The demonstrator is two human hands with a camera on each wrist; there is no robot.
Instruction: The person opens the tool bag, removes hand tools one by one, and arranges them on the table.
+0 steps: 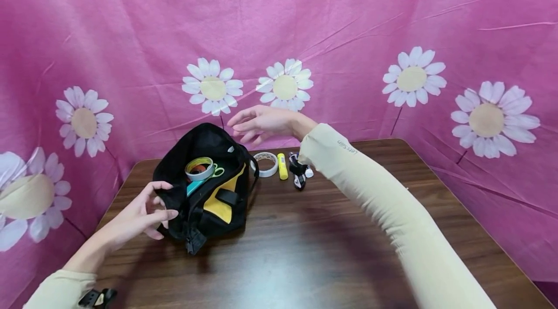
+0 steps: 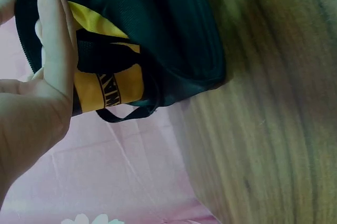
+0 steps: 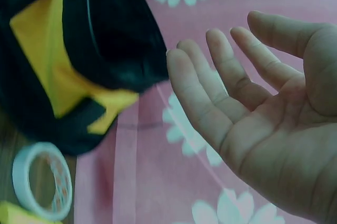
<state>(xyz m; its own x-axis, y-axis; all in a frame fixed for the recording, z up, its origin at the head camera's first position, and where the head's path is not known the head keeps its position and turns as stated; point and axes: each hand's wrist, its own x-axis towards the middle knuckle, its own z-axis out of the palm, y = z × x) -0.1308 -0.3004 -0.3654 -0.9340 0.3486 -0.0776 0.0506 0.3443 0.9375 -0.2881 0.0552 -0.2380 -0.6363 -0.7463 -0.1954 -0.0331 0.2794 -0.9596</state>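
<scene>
A black and yellow bag (image 1: 226,202) stands on the table at the left, its top unzipped and gaping. Inside it show a roll of tape (image 1: 192,172), green scissor handles (image 1: 218,171) and a flat turquoise thing (image 1: 196,186). My left hand (image 1: 141,212) holds the bag's near left edge between thumb and fingers; in the left wrist view the thumb (image 2: 57,40) lies along the bag's side. Above and right of the opening hovers my right hand (image 1: 266,122), holding nothing, fingers spread and slightly bent in the right wrist view.
Right of the bag, a white tape roll (image 1: 267,164), a yellow glue-stick-like tube (image 1: 282,166) and small black and white items (image 1: 299,173) lie near the back edge of the wooden table (image 1: 327,241). A pink flowered cloth (image 1: 340,33) hangs behind.
</scene>
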